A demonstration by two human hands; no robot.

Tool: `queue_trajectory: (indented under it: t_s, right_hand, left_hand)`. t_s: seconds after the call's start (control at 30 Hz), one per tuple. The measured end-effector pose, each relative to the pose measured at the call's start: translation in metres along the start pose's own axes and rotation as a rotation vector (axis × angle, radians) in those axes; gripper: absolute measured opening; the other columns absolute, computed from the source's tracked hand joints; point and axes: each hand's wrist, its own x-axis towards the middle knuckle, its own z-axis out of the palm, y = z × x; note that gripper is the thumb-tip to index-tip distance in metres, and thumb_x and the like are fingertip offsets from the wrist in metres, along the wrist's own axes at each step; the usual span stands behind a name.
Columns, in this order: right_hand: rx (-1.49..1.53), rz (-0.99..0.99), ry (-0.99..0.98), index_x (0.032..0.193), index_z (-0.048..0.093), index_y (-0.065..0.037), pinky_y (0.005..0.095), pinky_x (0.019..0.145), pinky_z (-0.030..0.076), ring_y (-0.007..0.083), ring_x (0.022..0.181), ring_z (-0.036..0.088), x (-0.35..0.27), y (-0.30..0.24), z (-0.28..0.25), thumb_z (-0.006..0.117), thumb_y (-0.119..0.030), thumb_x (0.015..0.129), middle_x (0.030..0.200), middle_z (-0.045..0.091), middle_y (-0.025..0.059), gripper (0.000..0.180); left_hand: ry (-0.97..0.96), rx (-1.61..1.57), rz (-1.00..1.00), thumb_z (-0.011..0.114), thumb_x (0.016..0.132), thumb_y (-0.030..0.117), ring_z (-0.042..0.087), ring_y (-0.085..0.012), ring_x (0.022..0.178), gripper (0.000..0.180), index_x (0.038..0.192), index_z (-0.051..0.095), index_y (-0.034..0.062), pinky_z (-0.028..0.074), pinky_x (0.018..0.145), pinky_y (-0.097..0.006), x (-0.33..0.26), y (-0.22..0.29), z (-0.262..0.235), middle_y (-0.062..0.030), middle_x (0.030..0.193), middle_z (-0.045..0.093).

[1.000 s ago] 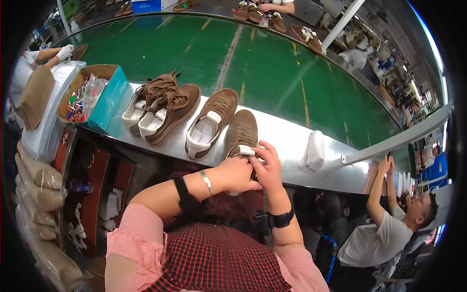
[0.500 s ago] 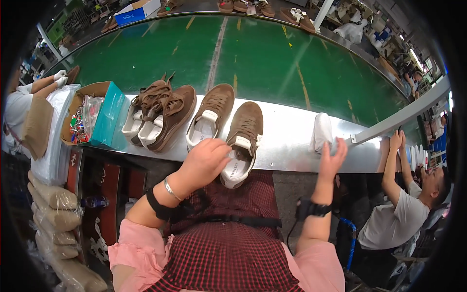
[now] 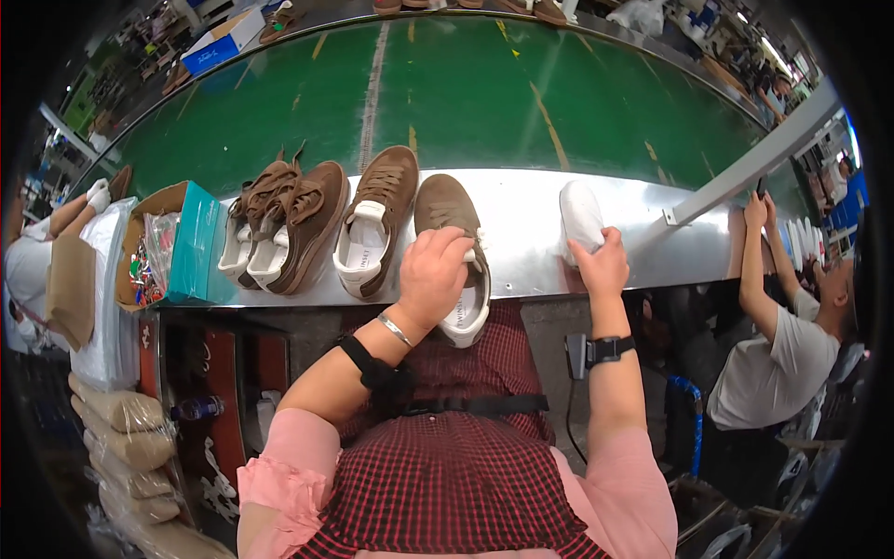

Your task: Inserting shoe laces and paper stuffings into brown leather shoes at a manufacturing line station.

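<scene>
A brown suede sneaker (image 3: 443, 197) with a white heel and white lining stands on the metal ledge (image 3: 521, 244), its heel toward me. My left hand (image 3: 434, 272) lies over its tongue and laces with curled fingers, hiding part of the opening. To the right, a white rounded bundle (image 3: 581, 212), like shoe stuffing, lies on the ledge. My right hand (image 3: 601, 265) grips its near end between thumb and fingers. A matching brown sneaker (image 3: 386, 186) stands just left of my left hand. Further left are two more brown sneakers (image 3: 317, 210) with loose laces, side by side.
A green conveyor belt (image 3: 466, 102) runs beyond the ledge. At left stands a teal box (image 3: 197, 244) holding small colourful parts. A grey metal post (image 3: 745, 154) slants up at right. A person in a grey shirt (image 3: 782, 368) is at right; gloved hands (image 3: 98, 196) work at far left.
My right hand has come from open beside the white bundle to gripping its near end. My left hand has settled over the sneaker's tongue. The view has shifted a little.
</scene>
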Motion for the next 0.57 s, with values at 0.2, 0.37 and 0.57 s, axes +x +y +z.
queue_trajectory:
  t_s: [0.2, 0.37, 0.57]
  right_hand:
    - [0.376, -0.033, 0.047, 0.110, 0.049, -0.003, 0.0380, 0.081, 0.047, 0.0303, 0.091, 0.060, -0.023, 0.014, -0.005, 0.073, -0.021, 0.071, 0.098, 0.062, 0.0163, 0.049]
    - [0.760, -0.406, -0.236, 0.105, 0.053, -0.002, 0.0309, 0.072, 0.048, 0.0202, 0.079, 0.060, -0.103, 0.000, -0.108, 0.074, -0.007, 0.068, 0.089, 0.061, 0.0126, 0.043]
    - [0.475, -0.512, -0.382, 0.102, 0.058, -0.007, 0.0366, 0.071, 0.052, 0.0294, 0.083, 0.066, -0.105, -0.061, -0.116, 0.074, -0.013, 0.072, 0.096, 0.065, 0.0152, 0.035]
  left_hand:
    - [0.036, 0.016, 0.013, 0.067, 0.067, 0.003, 0.051, -0.0329, 0.104, 0.030, 0.097, 0.061, 0.0021, 0.043, 0.090, -0.040, -0.002, -0.009, -0.013, -0.0143, 0.114, 0.054]
    - [-0.110, -0.063, 0.154, 0.069, 0.067, 0.003, 0.055, -0.0310, 0.087, 0.027, 0.093, 0.060, 0.0025, 0.047, 0.077, -0.038, 0.004, -0.018, -0.021, -0.0125, 0.095, 0.058]
    - [-0.267, 0.081, 0.194, 0.065, 0.072, 0.008, 0.057, -0.0285, 0.079, 0.016, 0.087, 0.059, 0.0059, 0.049, 0.069, -0.037, 0.021, -0.019, -0.020, -0.0089, 0.083, 0.058]
